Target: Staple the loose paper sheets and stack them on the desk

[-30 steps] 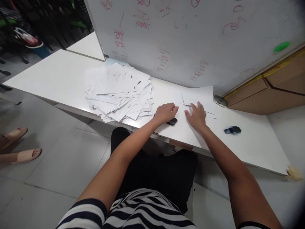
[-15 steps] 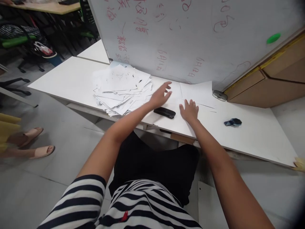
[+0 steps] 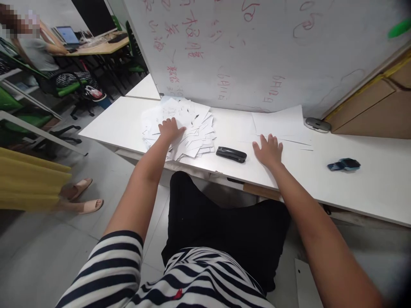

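Observation:
My left hand point(image 3: 170, 130) lies with fingers spread on a messy pile of printed paper sheets point(image 3: 199, 137) at the left of the white table point(image 3: 112, 117). Flat on the tabletop, my right hand point(image 3: 269, 150) has its fingers apart, close to the near edge of some white sheets point(image 3: 279, 122); whether the fingertips touch them I cannot tell. Between the two hands rests a black stapler point(image 3: 231, 154), touched by neither. Farther right is a dark wristwatch point(image 3: 344, 164).
A whiteboard point(image 3: 244, 55) with red writing rises along the table's back. Behind the right side sit a grey oval object point(image 3: 317, 124) and a cardboard box point(image 3: 372, 111). A person in a yellow skirt point(image 3: 32, 179) stands at left; another person point(image 3: 35, 51) sits at a far desk.
My left hand has moved left, from above the stapler onto the paper pile. My right hand stays by the white sheets. The view has shifted left, bringing the seated person into sight.

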Motion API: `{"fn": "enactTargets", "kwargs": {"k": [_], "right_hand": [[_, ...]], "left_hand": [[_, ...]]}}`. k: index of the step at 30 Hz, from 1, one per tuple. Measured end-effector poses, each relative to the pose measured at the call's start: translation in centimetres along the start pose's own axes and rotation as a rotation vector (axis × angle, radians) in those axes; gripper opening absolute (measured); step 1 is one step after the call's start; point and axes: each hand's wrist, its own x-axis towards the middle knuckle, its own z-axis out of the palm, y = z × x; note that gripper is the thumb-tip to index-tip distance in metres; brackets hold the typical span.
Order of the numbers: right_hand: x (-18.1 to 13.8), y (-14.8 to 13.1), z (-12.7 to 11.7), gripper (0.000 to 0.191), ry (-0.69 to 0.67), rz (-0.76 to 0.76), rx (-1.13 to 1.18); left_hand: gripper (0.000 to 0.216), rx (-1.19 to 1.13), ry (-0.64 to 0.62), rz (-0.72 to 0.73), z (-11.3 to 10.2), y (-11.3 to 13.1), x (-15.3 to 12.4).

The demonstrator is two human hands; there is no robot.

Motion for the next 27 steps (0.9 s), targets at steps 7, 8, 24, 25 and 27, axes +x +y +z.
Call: {"fn": "enactTargets", "kwargs": {"k": [7,8,24,25,27], "right_hand": [[-0.1,0.0,-0.1,0.07,0.004,-0.007,-0.011],[-0.1,0.0,-0.1,0.07,0.004,-0.005,-0.011],[0.0,0.1,0.1,0.069,0.017,-0.012,-0.001],[0.0,0.1,0.1,0.069,0.02,-0.014,0.002],[0.1,0.1,0.2,0.069,0.023,-0.015,0.005]], "left_hand": [[0.068,-0.068,0.038,-0.027,0.0,0.0,0.1],[0.064,-0.07,0.047,-0.015,-0.1,-0.1,0.1],[0.049,-0.238,0.058,-0.025,-0.9,-3.1,2.0],[0.052,-0.243,0.049,0.008,-1.0,-3.4,2.0],[0.056,-0.238,0.014,0.064,-1.3,-3.7,2.2]]}}
